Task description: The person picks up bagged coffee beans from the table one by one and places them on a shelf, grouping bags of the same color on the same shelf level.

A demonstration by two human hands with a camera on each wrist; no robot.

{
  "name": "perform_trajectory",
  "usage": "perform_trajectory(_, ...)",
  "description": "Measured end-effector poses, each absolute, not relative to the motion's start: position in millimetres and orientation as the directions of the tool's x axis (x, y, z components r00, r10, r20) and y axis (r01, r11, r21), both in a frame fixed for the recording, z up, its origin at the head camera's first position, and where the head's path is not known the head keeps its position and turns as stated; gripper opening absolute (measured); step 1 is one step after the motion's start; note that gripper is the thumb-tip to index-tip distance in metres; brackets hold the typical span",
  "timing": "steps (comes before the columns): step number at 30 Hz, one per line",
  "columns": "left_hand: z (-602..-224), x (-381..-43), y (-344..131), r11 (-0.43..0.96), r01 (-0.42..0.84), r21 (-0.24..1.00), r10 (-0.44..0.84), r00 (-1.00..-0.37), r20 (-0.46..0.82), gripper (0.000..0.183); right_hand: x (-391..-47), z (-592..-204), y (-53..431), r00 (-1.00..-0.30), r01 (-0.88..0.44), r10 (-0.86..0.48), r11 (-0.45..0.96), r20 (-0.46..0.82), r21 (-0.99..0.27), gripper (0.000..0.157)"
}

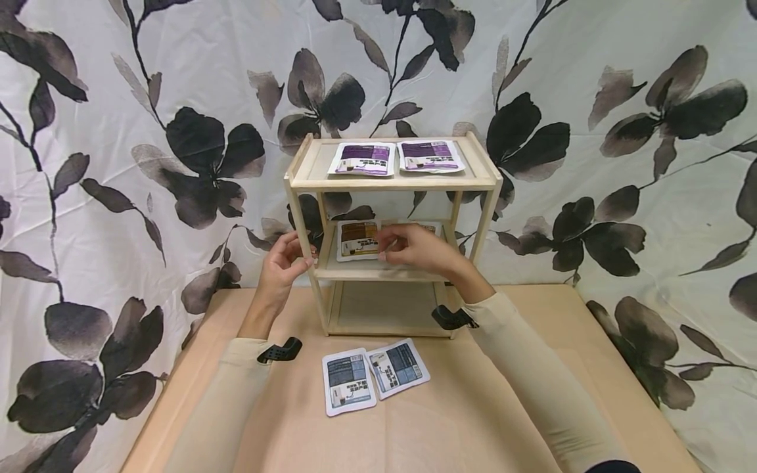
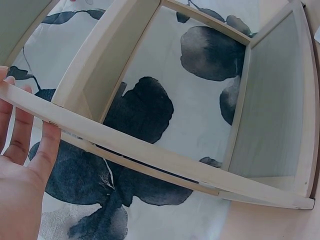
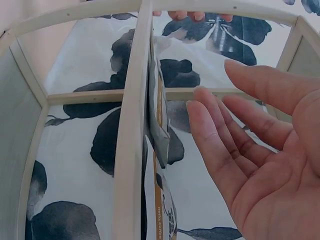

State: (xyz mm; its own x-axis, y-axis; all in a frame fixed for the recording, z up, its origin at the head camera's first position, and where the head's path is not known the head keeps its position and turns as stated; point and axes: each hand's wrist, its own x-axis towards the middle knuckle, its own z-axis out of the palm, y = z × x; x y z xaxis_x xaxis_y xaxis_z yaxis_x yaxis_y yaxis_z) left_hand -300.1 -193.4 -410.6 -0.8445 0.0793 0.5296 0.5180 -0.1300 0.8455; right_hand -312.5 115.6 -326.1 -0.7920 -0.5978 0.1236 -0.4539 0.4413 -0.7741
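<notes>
A small three-tier wooden shelf rack (image 1: 390, 185) stands on the table. My left hand (image 1: 284, 263) holds its left front post; in the left wrist view that hand's fingers (image 2: 47, 147) lie against the post. Over the middle tier is my right hand (image 1: 420, 248), its fingers loosely bent and holding nothing. Below that hand lies a brown-and-yellow coffee packet (image 1: 358, 240), with a second packet (image 1: 436, 227) mostly hidden behind the hand. The right wrist view shows the right hand (image 3: 265, 165) apart from a packet (image 3: 162, 200) lettered "Hello.Coffee".
Two purple-and-white packets (image 1: 369, 159) lie side by side on the top tier. In front of the rack, two blue-and-white packets (image 1: 349, 382) lie on the table (image 1: 485, 407). A floral cloth (image 1: 591, 197) hangs behind and beside the table.
</notes>
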Motion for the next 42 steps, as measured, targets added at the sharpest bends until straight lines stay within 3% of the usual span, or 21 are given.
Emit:
perform_trajectory(14, -410.6, -300.2, -193.5, -0.129, 0.516, 0.847, 0.073, -0.847, 0.527, 0.050, -289.3, -344.1, 120.9, -0.643, -0.485, -0.763, 0.337, 0.067, -0.807, 0.046)
perform_trajectory(33, -411.2, -299.7, -193.1, -0.130, 0.513, 0.849, 0.067, -0.849, 0.524, 0.052, -266.6, -392.1, 125.9, -0.553, -0.448, -0.833, 0.306, -0.008, -0.840, 0.043)
perform_trajectory(42, -410.9, -298.4, -191.6, -0.118, 0.507, 0.854, 0.070, -0.853, 0.517, 0.050, -263.9, -425.9, 133.1, -0.555, -0.400, -0.830, 0.317, -0.048, -0.860, 0.042)
